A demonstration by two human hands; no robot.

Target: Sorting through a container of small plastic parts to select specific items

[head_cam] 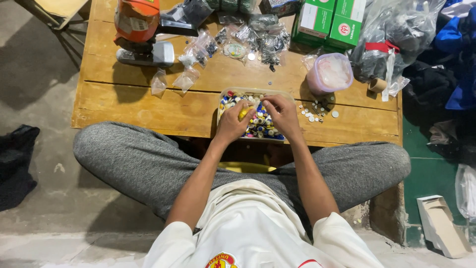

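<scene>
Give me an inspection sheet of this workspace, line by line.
Surface: low wooden table, worn planks.
Job's things: clear tray of mixed coloured buttons at the near edge; a yellow piece at the left hand.
Clutter: small plastic bags, loose buttons, lidded tub, green boxes, tape roll, orange-topped machine.
Hands: left hand and right hand both in the tray, fingers curled.
Cables: nothing seen.
Surroundings: concrete floor, dark cloth, cardboard box.

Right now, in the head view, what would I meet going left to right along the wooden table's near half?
Small clear bags → left hand → tray of coloured buttons → right hand → loose white buttons → tape roll.
</scene>
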